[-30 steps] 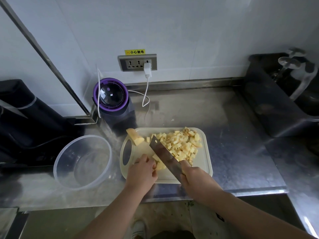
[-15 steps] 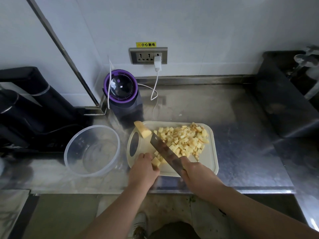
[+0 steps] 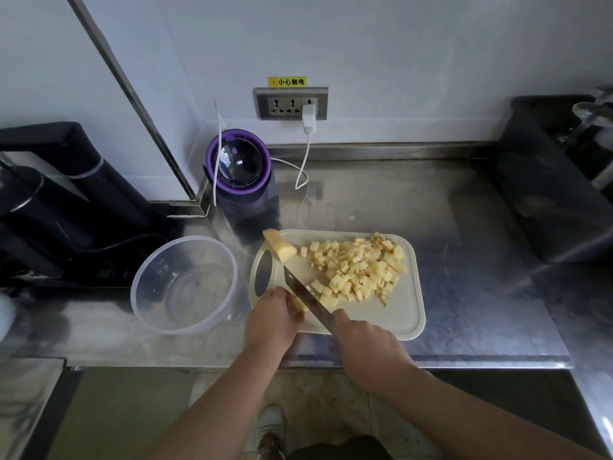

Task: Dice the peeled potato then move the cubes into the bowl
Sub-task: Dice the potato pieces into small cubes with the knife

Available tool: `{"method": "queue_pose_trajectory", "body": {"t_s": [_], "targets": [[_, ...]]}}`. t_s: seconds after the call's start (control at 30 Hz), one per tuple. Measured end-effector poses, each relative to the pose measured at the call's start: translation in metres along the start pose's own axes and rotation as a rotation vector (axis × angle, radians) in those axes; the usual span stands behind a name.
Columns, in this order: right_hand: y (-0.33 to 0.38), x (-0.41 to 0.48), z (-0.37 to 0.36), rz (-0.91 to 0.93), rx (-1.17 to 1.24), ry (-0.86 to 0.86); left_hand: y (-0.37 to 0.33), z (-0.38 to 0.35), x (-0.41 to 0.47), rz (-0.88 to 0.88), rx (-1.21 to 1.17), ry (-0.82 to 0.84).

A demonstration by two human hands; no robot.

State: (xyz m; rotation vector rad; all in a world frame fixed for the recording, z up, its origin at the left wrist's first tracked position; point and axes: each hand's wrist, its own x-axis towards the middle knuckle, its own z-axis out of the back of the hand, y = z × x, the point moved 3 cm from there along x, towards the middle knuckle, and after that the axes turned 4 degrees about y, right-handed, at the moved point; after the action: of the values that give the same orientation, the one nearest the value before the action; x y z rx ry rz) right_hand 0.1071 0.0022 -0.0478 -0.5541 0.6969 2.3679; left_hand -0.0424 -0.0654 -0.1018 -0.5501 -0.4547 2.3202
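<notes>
Knife (image 3: 305, 298) has tipped upright; right grip (image 3: 368, 346) holds it, left grip (image 3: 272, 322) pinches potato (image 3: 297, 306); label (image 3: 287, 82) reads 小心触电.

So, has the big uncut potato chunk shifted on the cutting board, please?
No. The potato chunk lies at the same far-left corner of the cutting board, just beyond its handle hole.

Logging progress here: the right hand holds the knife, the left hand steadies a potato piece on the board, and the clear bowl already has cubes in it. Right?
Not quite. The head view shows the clear bowl holding no cubes; the cubes lie piled on the cutting board. The rest is right: the right hand grips the knife and the left hand steadies a potato piece.
</notes>
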Motion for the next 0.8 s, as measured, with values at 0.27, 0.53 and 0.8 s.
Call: {"method": "queue_pose_trajectory", "body": {"t_s": [0.27, 0.53, 0.8], "targets": [[0.007, 0.001, 0.000, -0.015, 0.027, 0.017, 0.002, 0.002, 0.002, -0.013, -0.011, -0.004], [0.015, 0.002, 0.000, -0.022, 0.020, 0.071, 0.004, 0.001, 0.004, -0.014, -0.041, 0.013], [0.012, 0.009, -0.010, -0.074, 0.013, 0.095, 0.005, 0.000, 0.004, -0.047, -0.039, 0.026]]}}
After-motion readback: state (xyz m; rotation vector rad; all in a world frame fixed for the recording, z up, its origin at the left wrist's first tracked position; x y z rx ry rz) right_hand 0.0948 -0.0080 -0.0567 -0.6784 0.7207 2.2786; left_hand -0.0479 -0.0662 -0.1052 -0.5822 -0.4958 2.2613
